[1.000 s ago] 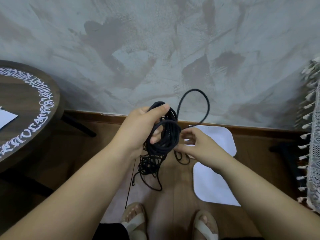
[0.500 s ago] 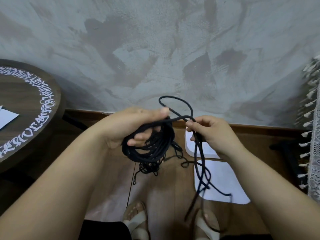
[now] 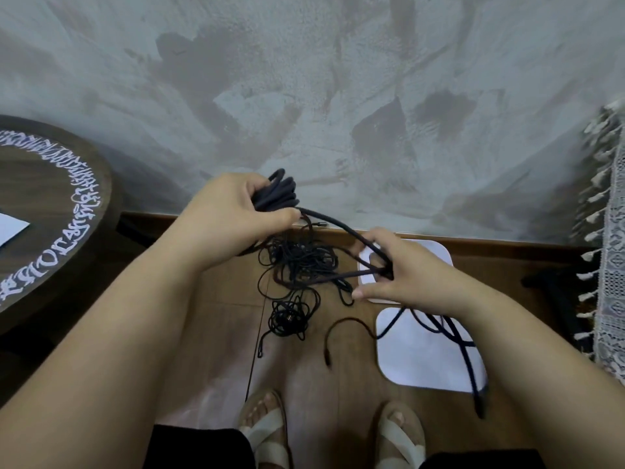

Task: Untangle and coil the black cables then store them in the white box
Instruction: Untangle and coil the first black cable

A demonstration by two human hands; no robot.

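Out in front of us, above the wooden floor (image 3: 351,384), the thick black cable (image 3: 341,228) runs as one sloping span, and the next wrap turns on how that span lies. Its upper end leaves the coil (image 3: 275,194), which our left grip (image 3: 230,214) has clamped, fingers and thumb curled round the stacked turns. From there the span slopes down and to the right into our right grip (image 3: 406,279), closed in a pinch on the cable where it bends back on itself. So the slack lies right of the coil and lower, its long axis on a diagonal, and the right grip is the nearer one; we judge it must carry that slack up and leftward onto the coil. Past the pinch the loose tail (image 3: 470,363) drops across a flat white panel (image 3: 422,360), perhaps a lid, toward the floor. Below the left grip a tangle of thin black cables (image 3: 297,262) hangs and spills onto the floor, not yet sorted; whether it snags the thick cable we cannot tell. Behind the right grip, by the skirting, sits the white box (image 3: 436,257), partly hidden.
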